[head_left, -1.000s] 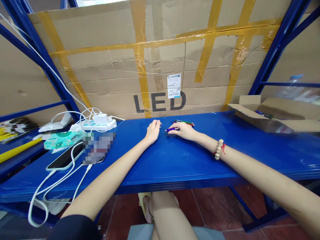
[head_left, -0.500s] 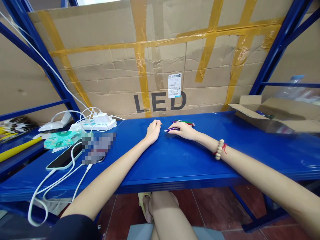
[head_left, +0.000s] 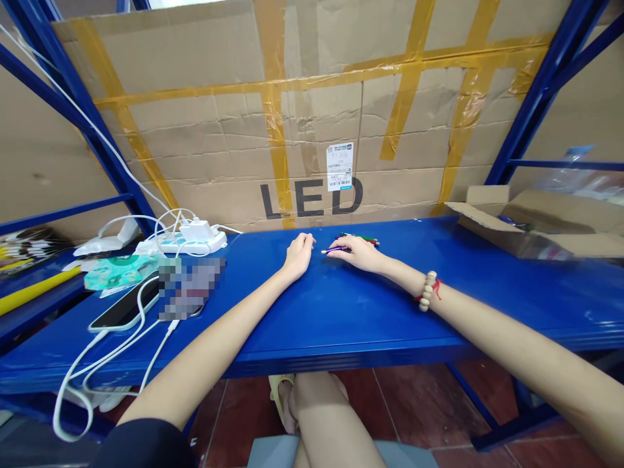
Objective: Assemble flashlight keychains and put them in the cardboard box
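Note:
My right hand lies palm down on the blue tabletop, its thumb and fingers around a purple pen. The pen's silver end points left, and the rest of it is under the fingers. Just behind that hand are a green pen and a red one, partly covered by it. To the left, my left hand rests on the tabletop with loosely bent fingers pointing away from me. I see nothing in it; its palm side is hidden.
Two phones with white cables lie at the left, one phone dark-screened and one blurred. Behind them are a white power strip and a teal packet. An open cardboard box stands right. A large cardboard sheet rises behind.
The purple pen's silver end has shifted very slightly up and right in the view. Both hands stay practically where they were.

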The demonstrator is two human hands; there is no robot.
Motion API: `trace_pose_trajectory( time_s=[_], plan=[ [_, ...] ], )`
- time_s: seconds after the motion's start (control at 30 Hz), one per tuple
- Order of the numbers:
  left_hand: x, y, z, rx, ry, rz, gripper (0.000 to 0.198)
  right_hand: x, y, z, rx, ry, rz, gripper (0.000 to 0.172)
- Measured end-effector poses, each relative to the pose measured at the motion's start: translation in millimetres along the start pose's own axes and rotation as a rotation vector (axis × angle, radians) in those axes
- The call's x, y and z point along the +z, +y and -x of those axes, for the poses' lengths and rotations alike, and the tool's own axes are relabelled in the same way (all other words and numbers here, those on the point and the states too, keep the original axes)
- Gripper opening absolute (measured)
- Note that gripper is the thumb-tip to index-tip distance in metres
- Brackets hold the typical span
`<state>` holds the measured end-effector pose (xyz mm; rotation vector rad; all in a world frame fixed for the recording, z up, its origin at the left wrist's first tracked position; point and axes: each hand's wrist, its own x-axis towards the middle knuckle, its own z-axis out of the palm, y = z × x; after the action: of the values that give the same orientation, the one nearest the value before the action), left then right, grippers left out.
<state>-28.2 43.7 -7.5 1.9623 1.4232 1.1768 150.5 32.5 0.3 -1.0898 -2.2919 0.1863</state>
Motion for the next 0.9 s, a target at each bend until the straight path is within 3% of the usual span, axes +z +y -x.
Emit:
trace_pose_trajectory(
  time_s=[0.67, 0.9],
  plan=[
    [-0.1, 0, 0, 0.017, -0.016, -0.048, 0.03, 4, 4, 0, 0.003, -0.006, -0.036, 0.029],
    [1.8, -1, 2, 0.231, -0.169, -0.2, 0.016, 9, 11, -1, -0.155, -0.064, -0.077, 0.027]
  ],
)
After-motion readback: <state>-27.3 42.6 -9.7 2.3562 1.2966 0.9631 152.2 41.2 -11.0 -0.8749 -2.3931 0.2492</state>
